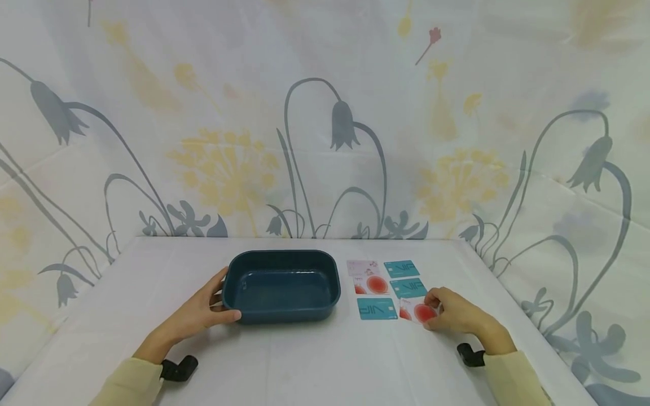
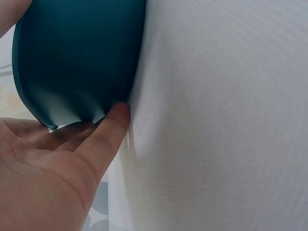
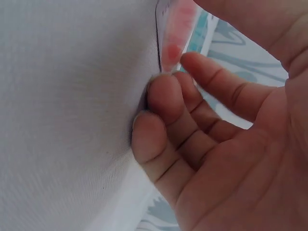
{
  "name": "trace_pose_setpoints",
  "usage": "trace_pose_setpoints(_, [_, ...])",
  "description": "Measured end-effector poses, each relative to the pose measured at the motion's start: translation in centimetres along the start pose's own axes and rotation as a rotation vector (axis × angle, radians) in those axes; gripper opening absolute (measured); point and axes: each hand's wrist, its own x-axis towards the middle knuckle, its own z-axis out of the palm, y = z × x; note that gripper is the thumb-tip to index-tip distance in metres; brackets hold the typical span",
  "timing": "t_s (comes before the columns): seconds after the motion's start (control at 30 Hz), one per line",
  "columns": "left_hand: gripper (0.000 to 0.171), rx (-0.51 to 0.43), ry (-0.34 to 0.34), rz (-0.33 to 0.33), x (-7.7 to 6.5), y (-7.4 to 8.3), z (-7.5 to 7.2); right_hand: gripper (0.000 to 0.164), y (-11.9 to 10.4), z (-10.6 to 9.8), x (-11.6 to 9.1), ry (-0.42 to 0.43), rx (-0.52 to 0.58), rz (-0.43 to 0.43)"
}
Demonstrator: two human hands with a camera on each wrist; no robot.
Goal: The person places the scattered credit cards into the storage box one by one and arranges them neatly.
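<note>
A dark teal rectangular dish (image 1: 281,287) sits on the white tabletop, its inside showing only bare floor. My left hand (image 1: 205,307) holds it by the left end, thumb at the front corner and fingers along the outer wall. In the left wrist view, fingertips (image 2: 118,113) touch the dish (image 2: 79,53) close to the cloth. To the right, my right hand (image 1: 454,311) pinches the right end of a white card with red circles (image 1: 417,310), which lies near the table. The right wrist view has curled fingers (image 3: 166,96) at the card's edge (image 3: 175,36).
Left of the held card lies a teal VIP card (image 1: 377,309). Behind are two more teal cards (image 1: 401,268), a red-circle card (image 1: 372,285) and a pale pink card (image 1: 362,268). A flower-patterned curtain (image 1: 325,169) hangs behind the table (image 1: 315,366).
</note>
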Motion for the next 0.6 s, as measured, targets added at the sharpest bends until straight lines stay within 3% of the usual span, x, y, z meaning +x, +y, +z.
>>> trace_pose_setpoints(0.37, [0.105,-0.005,-0.007,0.027,-0.11,0.08,-0.12,0.045,-0.32,0.17,-0.12,0.013,-0.013,0.116])
trace_pose_setpoints(0.6, [0.106,0.003,-0.004,0.014,-0.03,-0.03,-0.06,0.044,-0.57,0.18,-0.24,0.016,-0.029,0.109])
